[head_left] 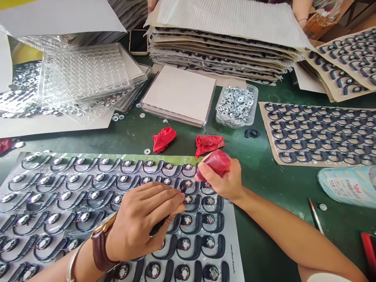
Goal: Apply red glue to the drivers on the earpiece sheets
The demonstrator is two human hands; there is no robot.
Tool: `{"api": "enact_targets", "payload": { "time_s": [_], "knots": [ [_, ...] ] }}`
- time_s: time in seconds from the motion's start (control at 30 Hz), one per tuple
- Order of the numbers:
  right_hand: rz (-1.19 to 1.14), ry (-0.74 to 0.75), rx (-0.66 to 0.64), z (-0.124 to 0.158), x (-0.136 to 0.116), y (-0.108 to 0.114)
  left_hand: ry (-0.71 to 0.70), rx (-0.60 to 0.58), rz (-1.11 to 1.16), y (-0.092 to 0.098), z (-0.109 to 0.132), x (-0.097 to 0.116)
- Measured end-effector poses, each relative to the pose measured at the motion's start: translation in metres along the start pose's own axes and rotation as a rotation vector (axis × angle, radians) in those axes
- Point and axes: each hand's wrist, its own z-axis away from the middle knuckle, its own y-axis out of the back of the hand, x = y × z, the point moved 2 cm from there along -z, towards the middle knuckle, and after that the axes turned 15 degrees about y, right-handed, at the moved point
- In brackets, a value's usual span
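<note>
A large sheet (232, 250) lies in front of me, covered with rows of dark hook-shaped parts, each with a round metal disc. My left hand (141, 223) rests on it, fingers closed around a thin dark stick-like tool (160, 226) whose tip points toward the discs near the sheet's right side. My right hand (225, 182) grips a small red bottle (214, 163), tilted with its nozzle down onto a disc in the upper right rows. A watch with a brown strap is on my left wrist.
Two red cloths (163, 138) lie beyond the sheet. A clear tub of metal discs (236, 105), a flat grey box (178, 95), clear blister trays (84, 76), stacked sheets (223, 43) and another filled sheet (320, 133) surround the green table (264, 196). Another person's arm shows at the far edge.
</note>
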Motion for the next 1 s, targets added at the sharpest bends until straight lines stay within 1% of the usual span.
{"api": "enact_targets", "payload": {
  "time_s": [0.1,0.27,0.33,0.43,0.53,0.6,0.67,0.73,0.8,0.93,1.0],
  "knots": [
    [0.005,0.013,-0.013,-0.002,-0.002,0.001,0.025,0.004,0.032,0.001,-0.002,-0.002],
    [0.007,-0.014,-0.031,-0.001,-0.003,0.000,0.044,0.014,0.059,0.003,-0.003,-0.002],
    [-0.015,-0.017,-0.037,0.001,-0.002,-0.001,0.075,0.010,0.079,0.004,-0.004,-0.004],
    [-0.041,0.014,-0.052,0.003,0.000,-0.003,0.155,0.007,0.107,0.004,-0.007,-0.010],
    [-0.032,0.045,-0.052,0.006,0.001,-0.005,0.252,0.029,0.138,0.005,-0.012,-0.018],
    [-0.035,0.044,-0.041,0.007,0.000,-0.006,0.330,0.034,0.166,0.005,-0.014,-0.023],
    [-0.094,0.029,-0.019,0.006,0.000,-0.005,0.372,0.031,0.188,0.006,-0.015,-0.024],
    [-0.195,0.000,0.021,0.001,0.000,-0.003,0.337,0.042,0.185,0.007,-0.013,-0.022],
    [-0.262,-0.025,0.058,-0.008,0.001,0.000,0.238,0.065,0.153,0.007,-0.009,-0.019],
    [-0.246,-0.020,0.110,-0.029,0.008,0.002,-0.017,0.084,-0.015,0.003,-0.003,-0.013],
    [-0.225,-0.018,0.112,-0.034,0.012,-0.001,-0.088,0.093,-0.122,0.000,-0.005,-0.012]
  ]
}}
